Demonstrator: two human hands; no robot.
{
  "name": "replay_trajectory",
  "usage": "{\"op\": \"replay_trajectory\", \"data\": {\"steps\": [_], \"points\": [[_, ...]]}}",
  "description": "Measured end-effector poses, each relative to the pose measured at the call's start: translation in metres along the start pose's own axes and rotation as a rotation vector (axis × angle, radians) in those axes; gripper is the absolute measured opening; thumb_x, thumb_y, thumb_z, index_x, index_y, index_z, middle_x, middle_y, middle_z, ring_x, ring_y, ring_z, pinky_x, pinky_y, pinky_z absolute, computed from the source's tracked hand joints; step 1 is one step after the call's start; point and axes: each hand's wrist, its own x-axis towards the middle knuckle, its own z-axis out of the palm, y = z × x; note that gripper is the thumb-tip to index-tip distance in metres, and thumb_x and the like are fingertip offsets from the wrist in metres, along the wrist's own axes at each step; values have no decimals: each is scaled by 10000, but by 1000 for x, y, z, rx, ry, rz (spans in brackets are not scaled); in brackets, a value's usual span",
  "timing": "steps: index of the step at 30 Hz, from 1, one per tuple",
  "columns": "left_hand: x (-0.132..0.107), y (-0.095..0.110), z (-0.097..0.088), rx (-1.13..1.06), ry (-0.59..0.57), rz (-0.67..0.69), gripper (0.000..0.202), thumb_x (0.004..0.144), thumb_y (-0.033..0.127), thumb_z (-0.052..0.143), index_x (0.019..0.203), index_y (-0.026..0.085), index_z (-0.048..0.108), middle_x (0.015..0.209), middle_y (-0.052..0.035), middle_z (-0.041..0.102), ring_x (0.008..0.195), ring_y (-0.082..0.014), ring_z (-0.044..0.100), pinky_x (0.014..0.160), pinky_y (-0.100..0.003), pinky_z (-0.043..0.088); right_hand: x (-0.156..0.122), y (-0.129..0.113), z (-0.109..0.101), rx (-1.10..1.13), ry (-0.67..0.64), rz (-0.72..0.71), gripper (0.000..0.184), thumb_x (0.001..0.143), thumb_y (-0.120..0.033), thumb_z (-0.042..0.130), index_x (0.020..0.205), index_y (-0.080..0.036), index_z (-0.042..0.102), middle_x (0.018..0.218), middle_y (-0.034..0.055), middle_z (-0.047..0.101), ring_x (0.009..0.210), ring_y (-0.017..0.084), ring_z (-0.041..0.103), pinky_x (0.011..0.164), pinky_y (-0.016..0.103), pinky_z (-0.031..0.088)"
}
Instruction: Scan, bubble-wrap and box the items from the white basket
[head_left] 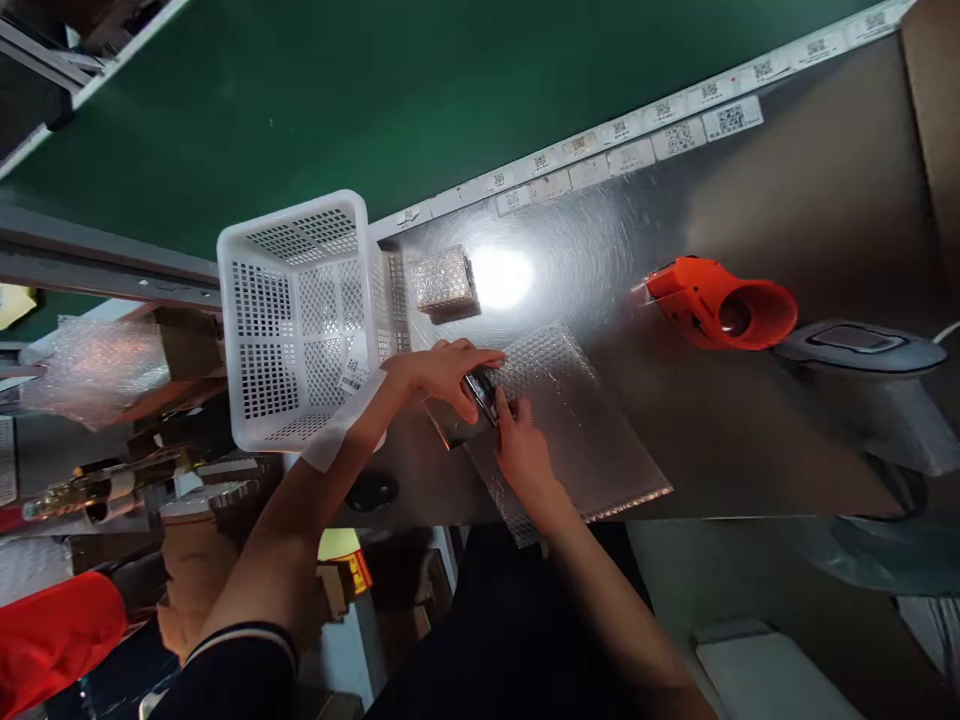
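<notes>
A small dark, shiny, flat item (482, 394) is between my hands at the left edge of a sheet of bubble wrap (592, 430). My left hand (444, 376) grips it from the left, thumb and fingers closed about its end. From the near right, my right hand (523, 448) pinches the item's other end, its wrist lying over the bubble wrap. What the item is, I cannot make out. Beyond my left hand sits a small block wrapped in bubble wrap (445, 280). A strip of white label or tape (345, 420) sticks to my left forearm.
A white plastic basket (365, 300) stands at the left of the metal table (630, 250). On the right are an orange tape dispenser (712, 305) and a grey handheld scanner (862, 345). A green surface (450, 90) runs behind a label-covered ledge. A black rounded object (373, 491) lies near the front edge.
</notes>
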Motion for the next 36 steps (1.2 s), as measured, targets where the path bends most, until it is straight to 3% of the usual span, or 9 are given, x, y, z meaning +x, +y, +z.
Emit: {"op": "replay_trajectory", "data": {"steps": [9,18,23,26,30,36], "points": [[1,-2,0,-37,-6,-48,1197,712,566,879,1723,354,274,1659,-34,545,1503,-353,401,1305,-539,269,-1,-2,-5,-84,-100,24,734,1079,-143,386,1774,-217,158,1253,186,713,974,279,777,818,362,627],[-4,-4,0,-76,-5,-42,1129,748,557,841,1713,407,274,1662,-34,534,1508,-351,451,1262,-526,365,-3,-5,0,-100,-94,20,743,1071,-136,334,1777,-200,112,1261,193,690,928,252,755,798,337,612],[-5,-1,-2,-136,-25,-59,1127,764,559,852,1713,361,276,1691,-78,508,1471,-353,544,1262,-533,375,-21,3,9,-92,-129,52,789,1057,-114,389,1780,-244,101,1248,172,689,896,242,767,784,340,623],[-5,1,-4,-125,-42,-67,1125,775,570,850,1714,352,270,1710,-79,489,1497,-361,523,1283,-547,346,-41,16,18,-97,-163,94,809,1046,-140,467,1778,-253,141,1222,162,697,858,242,769,765,343,636],[-6,0,-5,-107,-40,-78,1113,787,555,847,1717,344,272,1725,-77,469,1542,-370,464,1278,-535,362,-83,45,41,-101,-131,161,756,1025,-137,481,1747,-279,309,1161,143,712,824,237,756,737,342,644],[-7,0,-3,-143,-45,-88,1057,803,486,825,1709,330,304,1710,-100,487,1466,-331,551,1202,-472,455,-194,122,93,-41,-90,287,712,969,-129,447,1664,-275,488,921,88,680,623,207,686,556,303,563]]}}
